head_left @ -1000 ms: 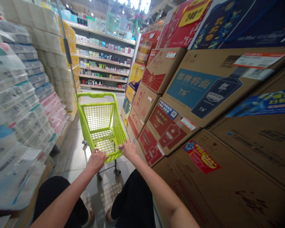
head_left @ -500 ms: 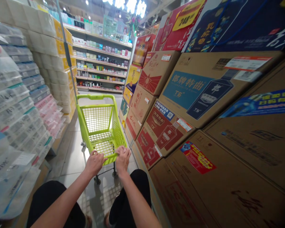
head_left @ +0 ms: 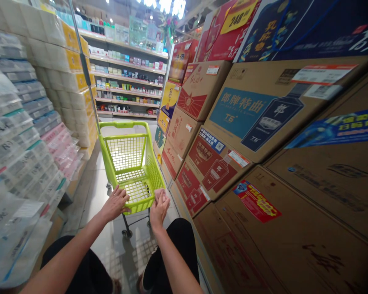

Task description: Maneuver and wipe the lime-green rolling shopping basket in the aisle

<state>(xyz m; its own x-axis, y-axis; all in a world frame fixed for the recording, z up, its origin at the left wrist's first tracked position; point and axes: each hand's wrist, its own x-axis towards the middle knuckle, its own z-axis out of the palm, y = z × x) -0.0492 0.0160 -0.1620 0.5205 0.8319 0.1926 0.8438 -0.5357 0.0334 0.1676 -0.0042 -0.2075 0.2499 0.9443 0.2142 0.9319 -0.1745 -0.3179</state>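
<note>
A lime-green shopping cart (head_left: 131,171) with a lattice basket stands in front of my knees, its inside bare. My left hand (head_left: 115,203) is closed over the basket's near left corner, fingers across the rim and thumb lower on the near side. At the near right corner, my right hand (head_left: 159,212) grips a folded pink cloth (head_left: 159,193) against the rim. Part of the cloth is hidden by the fingers. A grey pole (head_left: 85,69) rises from the cart's far left corner.
Stacked cartons (head_left: 239,114) form a wall close on my right. Wrapped paper packs (head_left: 27,134) are piled on the left, with yellow-ended bales (head_left: 70,61) behind. Shelves (head_left: 125,81) of small boxed goods close the aisle ahead. Tiled floor (head_left: 88,183) shows beside the cart.
My left hand has slid left along the near rim to the corner. My right hand has shifted slightly outward and down at the right corner, and more of the pink cloth shows.
</note>
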